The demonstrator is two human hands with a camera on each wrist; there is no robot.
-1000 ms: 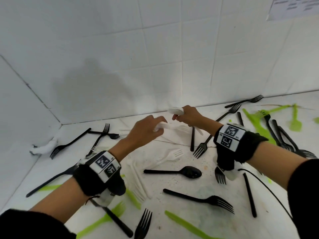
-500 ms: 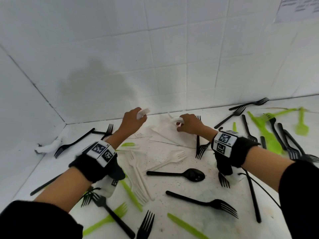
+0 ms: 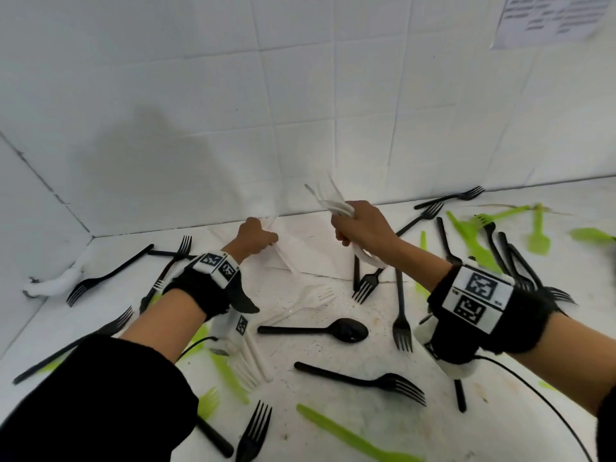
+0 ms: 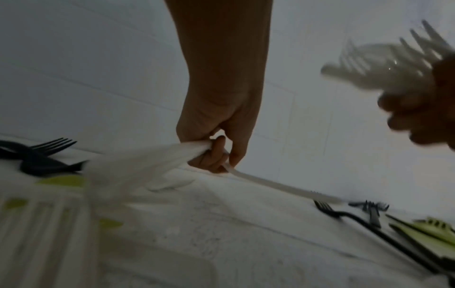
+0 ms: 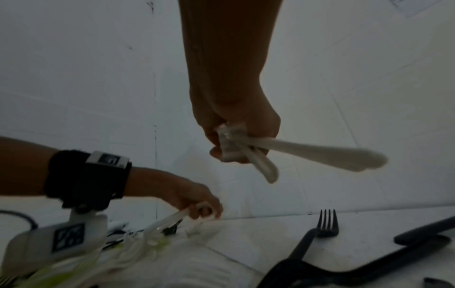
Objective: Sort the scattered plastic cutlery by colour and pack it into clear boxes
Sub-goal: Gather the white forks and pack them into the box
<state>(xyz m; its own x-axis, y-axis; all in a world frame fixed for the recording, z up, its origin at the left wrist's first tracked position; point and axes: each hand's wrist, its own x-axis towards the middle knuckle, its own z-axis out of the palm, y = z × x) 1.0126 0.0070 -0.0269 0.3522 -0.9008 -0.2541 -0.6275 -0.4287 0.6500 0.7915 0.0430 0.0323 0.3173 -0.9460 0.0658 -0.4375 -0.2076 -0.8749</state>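
- While both hands work near the back wall, the right hand (image 3: 361, 228) is raised off the counter (image 3: 333, 348), its fingers (image 5: 216, 154) clenched round a bundle of white forks (image 3: 330, 203) whose tines point up and away and whose handles stick out below the fist.
- The left hand (image 3: 255, 236) is low by the wall, fingers (image 4: 216, 155) curled round white cutlery (image 4: 270, 185); one long white handle slants down from the fist to the counter. The rest of what it holds is blurred.
- More white forks (image 3: 310, 296) lie loose on the counter between the two forearms.
- A black spoon (image 3: 320, 330) lies in the middle, a black fork (image 3: 366, 381) nearer the camera.
- Other black forks (image 3: 110, 278) are scattered at left and at right.
- Green cutlery (image 3: 473, 238) lies at the far right among black pieces, and a green knife (image 3: 350, 438) near the bottom edge.
- A sheet of paper (image 3: 546, 18) hangs on the tiled wall at top right.
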